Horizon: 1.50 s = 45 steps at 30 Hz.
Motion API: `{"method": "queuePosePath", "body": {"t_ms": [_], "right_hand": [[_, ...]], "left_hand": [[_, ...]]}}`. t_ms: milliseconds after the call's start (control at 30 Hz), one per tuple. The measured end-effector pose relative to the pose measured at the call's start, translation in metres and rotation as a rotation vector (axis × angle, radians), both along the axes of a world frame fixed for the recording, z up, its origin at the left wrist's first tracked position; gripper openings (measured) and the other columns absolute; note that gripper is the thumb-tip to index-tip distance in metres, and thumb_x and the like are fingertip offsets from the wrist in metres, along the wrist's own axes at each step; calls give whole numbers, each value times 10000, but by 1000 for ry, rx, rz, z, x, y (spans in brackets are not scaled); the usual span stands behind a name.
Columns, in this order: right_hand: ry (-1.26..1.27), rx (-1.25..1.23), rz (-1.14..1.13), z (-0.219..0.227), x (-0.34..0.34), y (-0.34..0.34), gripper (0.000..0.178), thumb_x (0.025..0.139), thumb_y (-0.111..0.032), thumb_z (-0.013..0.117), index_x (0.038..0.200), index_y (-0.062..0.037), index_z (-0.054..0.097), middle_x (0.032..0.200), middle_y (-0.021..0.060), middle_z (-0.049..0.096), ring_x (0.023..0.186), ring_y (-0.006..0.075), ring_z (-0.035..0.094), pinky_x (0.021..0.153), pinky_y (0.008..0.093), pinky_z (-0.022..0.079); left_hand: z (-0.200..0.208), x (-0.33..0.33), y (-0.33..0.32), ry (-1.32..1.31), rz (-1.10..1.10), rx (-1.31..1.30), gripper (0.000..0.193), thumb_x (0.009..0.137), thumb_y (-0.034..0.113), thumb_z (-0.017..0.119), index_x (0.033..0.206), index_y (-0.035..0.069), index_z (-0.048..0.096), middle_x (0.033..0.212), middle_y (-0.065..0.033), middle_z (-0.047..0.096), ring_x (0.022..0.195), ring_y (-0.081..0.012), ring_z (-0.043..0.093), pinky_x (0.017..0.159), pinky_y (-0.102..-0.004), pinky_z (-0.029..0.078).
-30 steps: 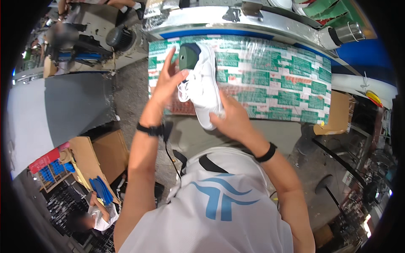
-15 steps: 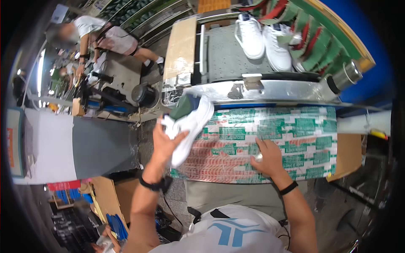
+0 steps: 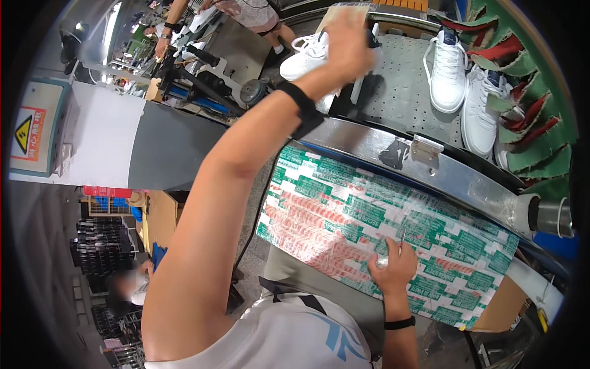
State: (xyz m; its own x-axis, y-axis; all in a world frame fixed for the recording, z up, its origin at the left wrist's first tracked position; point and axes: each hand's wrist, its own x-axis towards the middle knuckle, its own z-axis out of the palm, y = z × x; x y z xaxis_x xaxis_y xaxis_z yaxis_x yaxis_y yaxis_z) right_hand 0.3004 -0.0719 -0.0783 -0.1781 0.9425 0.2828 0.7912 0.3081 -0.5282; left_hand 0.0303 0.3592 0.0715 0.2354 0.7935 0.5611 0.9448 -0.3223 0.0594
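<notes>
My left hand (image 3: 350,49) is stretched far forward over the end of the conveyor, smeared by motion. Right beside it is a white lace-up sneaker (image 3: 305,56), its toe pointing away from the fingers; whether they still grip it cannot be made out. Low over the taped board, my right hand (image 3: 395,269) is closed round a small silvery tool (image 3: 382,262). A thin dark tip seems to stick out past the fingers, but the tool's kind is unclear. Two more white sneakers (image 3: 447,77) (image 3: 482,111) stand on the conveyor, the farther right one partly under green flaps.
Green and red fabric flaps (image 3: 541,129) hang at the conveyor's right end. A metal rail (image 3: 369,144) edges the conveyor (image 3: 402,77) above the tape-covered board (image 3: 319,209). A metal cylinder (image 3: 556,216) juts out at right. Another person stands at far left beside machinery.
My left hand has swung forward and right with the sneaker, from above the board to the conveyor's end. The view has turned and shifted. My right hand stays over the board with the tool.
</notes>
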Motion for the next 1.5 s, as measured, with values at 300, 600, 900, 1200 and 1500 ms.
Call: {"method": "queuePosePath", "body": {"t_ms": [300,600,900,1200,1500], "right_hand": [[41,-41,40,2,-4,9,538,727,-312,864,1219,-105,798,1036,139,633,888,338,665,765,483,550],[24,-21,27,1,-4,11,483,743,-322,862,1179,-117,814,1076,159,662,908,349,685,784,482,568],[30,48,-14,-2,-9,4,469,741,-282,853,1184,-136,808,1091,161,655,955,361,687,797,486,566],[44,88,-19,-2,-13,5,402,762,-287,877,1128,-155,776,1082,151,654,964,376,683,815,499,563],[191,-13,-85,15,-14,-14,655,816,-239,885,1417,-59,696,1109,132,696,991,343,709,868,464,587]], "left_hand": [[-64,212,96,-676,298,-820,1218,830,496,971,1662,-110,318,1512,-294,649,1330,-417,706,1111,-494,598],[-90,179,112,-1058,118,-685,639,796,332,1006,1207,-88,757,1075,-201,835,904,-279,843,818,-418,689],[51,73,-57,-1357,-464,-849,555,1002,306,818,1412,-37,671,1216,-160,815,1046,-266,819,929,-406,672],[0,-12,-379,-972,157,-723,793,846,266,962,1491,-23,603,1346,-126,750,1253,-204,704,1120,-386,545],[-85,-8,-475,-1052,102,-931,933,921,253,949,1644,-37,437,1409,-203,734,1254,-279,748,1061,-403,595]]}}
